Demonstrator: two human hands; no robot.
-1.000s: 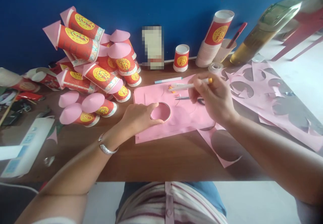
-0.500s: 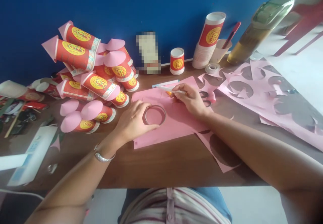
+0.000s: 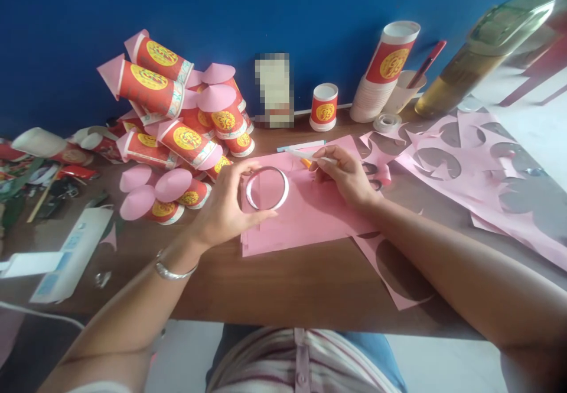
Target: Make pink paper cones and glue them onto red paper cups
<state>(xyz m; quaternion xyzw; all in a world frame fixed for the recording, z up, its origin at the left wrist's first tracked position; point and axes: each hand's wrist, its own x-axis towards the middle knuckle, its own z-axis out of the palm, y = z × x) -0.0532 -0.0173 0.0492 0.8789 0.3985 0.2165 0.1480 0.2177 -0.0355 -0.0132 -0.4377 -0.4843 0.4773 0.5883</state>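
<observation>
Left hand (image 3: pixel 225 205) — half curled, thumb and fingers gripping a thin, round white ring (image 3: pixel 286 191) over flat pink paper (image 3: pixel 305 221). To its right, the right hand (image 3: pixel 339 174) pinches a slim white pen (image 3: pixel 300 154).

The left hand (image 3: pixel 225 210) grips a thin round white-edged ring (image 3: pixel 286 191) over flat pink paper (image 3: pixel 296 221); the right hand (image 3: pixel 344 175) holds a slim white pen (image 3: pixel 301 155). Beyond the left grip pile red paper cups with pink cones (image 3: pixel 186 139); right of the right grip, hole-cut pink scraps (image 3: pixel 481 183).
</observation>
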